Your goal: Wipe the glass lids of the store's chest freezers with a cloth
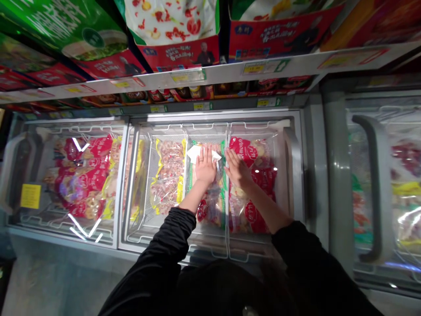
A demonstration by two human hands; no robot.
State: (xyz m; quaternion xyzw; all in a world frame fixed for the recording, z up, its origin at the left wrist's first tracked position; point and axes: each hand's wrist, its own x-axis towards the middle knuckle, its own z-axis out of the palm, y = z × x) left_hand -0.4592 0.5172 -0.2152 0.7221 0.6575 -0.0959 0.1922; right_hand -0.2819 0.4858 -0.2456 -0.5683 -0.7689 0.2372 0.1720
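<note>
My left hand (205,167) lies flat with its fingers stretched out, pressing on a white sheet (193,152) that looks like paper or a cloth. The sheet's pointed corners stick out on both sides of the fingers. My right hand (238,170) is a little to the right, fingers extended and holding nothing. Both hands are over the middle of a chest freezer (217,115); they seem to touch its clear lid, though the contact is hard to make out. Below them show green-edged frozen food bags (215,206) and red frozen food bags (259,175).
Wire baskets (227,245) divide the freezer. Yellow-edged bags (169,171) sit left of my hands. A grey lid handle (292,153) is at the right, and a second freezer (337,175) stands beyond. A shelf (226,72) with large packets overhangs the back.
</note>
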